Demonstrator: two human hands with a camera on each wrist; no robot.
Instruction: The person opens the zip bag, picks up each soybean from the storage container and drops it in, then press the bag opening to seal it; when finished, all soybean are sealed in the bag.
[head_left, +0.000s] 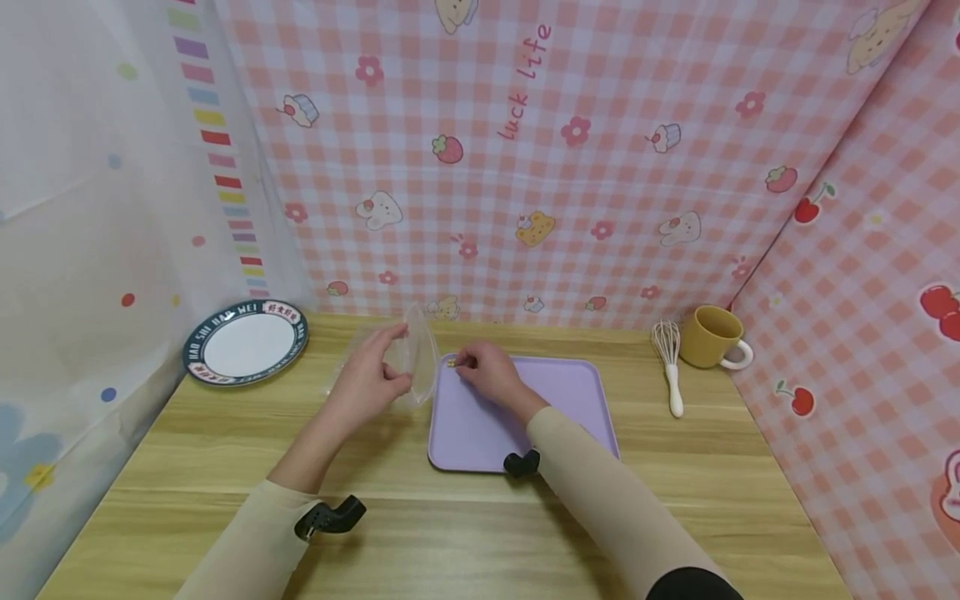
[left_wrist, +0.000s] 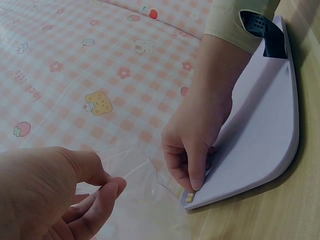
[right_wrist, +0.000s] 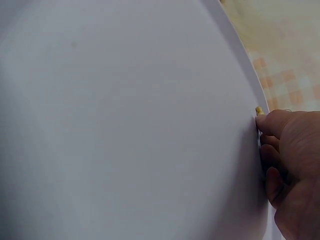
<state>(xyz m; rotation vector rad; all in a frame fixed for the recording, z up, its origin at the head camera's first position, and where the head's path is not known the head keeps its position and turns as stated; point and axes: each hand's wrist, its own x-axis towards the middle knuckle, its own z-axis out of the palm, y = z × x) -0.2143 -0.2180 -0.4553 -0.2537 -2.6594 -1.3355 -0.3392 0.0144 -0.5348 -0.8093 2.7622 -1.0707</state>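
Note:
My left hand (head_left: 372,371) pinches the edge of a clear plastic bag (head_left: 422,358), which stands partly spread beside the tray; thumb and fingertips meet on the thin film in the left wrist view. At the far left corner of a lilac tray (head_left: 480,433), my right hand (head_left: 491,372) has its thumb and fingertips together on a few small yellowish bean-like pieces (left_wrist: 190,197). The pieces peek out past the fingertips (right_wrist: 262,121) in the right wrist view, and their exact kind is too small to tell. The other right fingers are curled.
A dark-rimmed plate (head_left: 246,343) lies at the table's back left. To the right of the tray are a whisk (head_left: 671,367) with a white handle and a mustard-yellow mug (head_left: 711,336). Checked cloth (head_left: 525,183) hangs behind the wooden table (head_left: 450,542).

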